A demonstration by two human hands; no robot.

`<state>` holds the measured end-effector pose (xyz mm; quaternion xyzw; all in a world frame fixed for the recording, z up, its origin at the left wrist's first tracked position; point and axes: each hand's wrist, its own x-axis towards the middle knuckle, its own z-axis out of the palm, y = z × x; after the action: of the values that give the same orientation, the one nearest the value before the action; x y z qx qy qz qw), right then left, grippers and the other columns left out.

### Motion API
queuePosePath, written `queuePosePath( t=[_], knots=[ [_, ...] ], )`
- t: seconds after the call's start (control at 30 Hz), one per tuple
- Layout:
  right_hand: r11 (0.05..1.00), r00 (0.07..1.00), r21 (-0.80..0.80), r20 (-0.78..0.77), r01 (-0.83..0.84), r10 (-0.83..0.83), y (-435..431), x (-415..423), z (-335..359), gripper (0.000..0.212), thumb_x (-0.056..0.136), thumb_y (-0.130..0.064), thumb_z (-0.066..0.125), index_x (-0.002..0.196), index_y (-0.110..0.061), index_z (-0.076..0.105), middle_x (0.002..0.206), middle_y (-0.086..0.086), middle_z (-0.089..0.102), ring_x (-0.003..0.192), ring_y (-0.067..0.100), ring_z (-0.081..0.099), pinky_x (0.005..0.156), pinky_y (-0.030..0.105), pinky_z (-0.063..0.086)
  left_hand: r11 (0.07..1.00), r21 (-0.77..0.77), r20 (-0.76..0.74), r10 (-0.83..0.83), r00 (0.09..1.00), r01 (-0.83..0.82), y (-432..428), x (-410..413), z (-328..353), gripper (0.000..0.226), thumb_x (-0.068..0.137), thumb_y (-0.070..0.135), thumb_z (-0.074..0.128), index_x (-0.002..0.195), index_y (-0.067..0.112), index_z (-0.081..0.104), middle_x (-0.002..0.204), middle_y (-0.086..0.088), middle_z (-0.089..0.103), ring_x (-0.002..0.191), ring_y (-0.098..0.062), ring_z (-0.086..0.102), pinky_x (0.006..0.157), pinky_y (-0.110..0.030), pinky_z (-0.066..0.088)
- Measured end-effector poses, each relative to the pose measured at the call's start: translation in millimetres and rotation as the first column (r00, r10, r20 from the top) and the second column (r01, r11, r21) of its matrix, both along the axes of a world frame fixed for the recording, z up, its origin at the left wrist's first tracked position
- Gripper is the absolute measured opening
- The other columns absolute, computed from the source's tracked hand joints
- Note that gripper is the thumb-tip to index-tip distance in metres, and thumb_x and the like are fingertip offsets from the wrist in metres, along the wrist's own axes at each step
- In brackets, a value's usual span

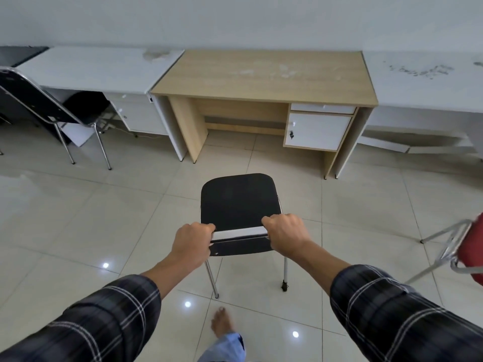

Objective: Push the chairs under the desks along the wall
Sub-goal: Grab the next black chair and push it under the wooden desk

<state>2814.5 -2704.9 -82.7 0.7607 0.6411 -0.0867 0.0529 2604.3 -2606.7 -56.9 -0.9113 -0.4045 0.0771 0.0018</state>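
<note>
We had both hands on the black chair (pixel 236 202), gripping the top rail of its backrest: left hand (pixel 192 240) closed round the rail's left end, right hand (pixel 285 235) closed round the right end, knuckles up, w/ a strip of chrome rail showing btwn them. The chair stood on the tiled floor (pixel 78 218), seat facing the wooden desk (pixel 261 74) and lined up roughly w/ its open knee space, but well short of it, w/ bare tiles btwn the seat's front edge and the desk legs. That desk sat against the wall, w/ a white drawer unit (pixel 317 130) under its right side. To its left was a white desk (pixel 91 69) w/ a second black chair (pixel 34 100) in front, partly tucked in and tilted in the wide-angle view. A third desk (pixel 423 82), white-topped and scuffed, ran off to the right. At the right edge we saw part of a red chair (pixel 470 252) on chrome legs, apart from ours. Our plaid sleeves (pixel 104 322) filled the lower corners, and one bare foot (pixel 222 325) was on the tiles behind the chair.
</note>
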Motion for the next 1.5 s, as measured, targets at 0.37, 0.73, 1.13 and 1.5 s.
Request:
queuePosePath(
  t=[0.37,0.73,1.13,1.5],
  knots=[
    [0.996,0.998,0.057,0.003,0.069,-0.07,89,7,8,0.013,0.084,-0.008,0.062,0.09,-0.016,0.053,0.077,0.001,0.058,0.064,0.025,0.051,0.059,0.031,0.044,0.997,0.013,0.032,-0.083,0.996,0.082,105,12,5,0.016,0.088,0.027,0.065,0.102,0.02,0.064,0.089,0.0,0.069,0.076,-0.018,0.064,0.063,-0.021,0.04],
    [0.989,0.992,0.088,-0.004,0.123,-0.123,155,-7,-2,0.017,0.084,-0.005,0.058,0.083,-0.016,0.046,0.071,-0.001,0.05,0.06,0.026,0.047,0.054,0.031,0.041,0.991,-0.025,0.047,-0.134,0.99,0.135,185,5,-10,0.021,0.088,0.029,0.066,0.108,0.02,0.063,0.093,0.001,0.069,0.08,-0.017,0.066,0.072,-0.023,0.05],
    [0.989,0.995,0.109,0.013,0.098,-0.1,239,24,-2,0.019,0.086,-0.007,0.059,0.086,-0.018,0.043,0.079,0.002,0.061,0.063,0.027,0.046,0.05,0.028,0.029,0.993,0.007,0.033,-0.12,0.992,0.12,267,32,-12,0.02,0.089,0.028,0.065,0.107,0.019,0.064,0.091,0.001,0.069,0.076,-0.016,0.064,0.065,-0.022,0.046],
    [0.992,0.999,0.118,0.006,0.051,-0.052,341,88,4,0.017,0.089,-0.012,0.061,0.087,-0.019,0.045,0.075,-0.002,0.051,0.061,0.024,0.048,0.046,0.026,0.022,0.996,0.002,0.043,-0.085,0.995,0.085,361,91,-6,0.018,0.091,0.03,0.062,0.106,0.019,0.064,0.09,0.001,0.068,0.071,-0.013,0.059,0.064,-0.018,0.042]
  ],
)
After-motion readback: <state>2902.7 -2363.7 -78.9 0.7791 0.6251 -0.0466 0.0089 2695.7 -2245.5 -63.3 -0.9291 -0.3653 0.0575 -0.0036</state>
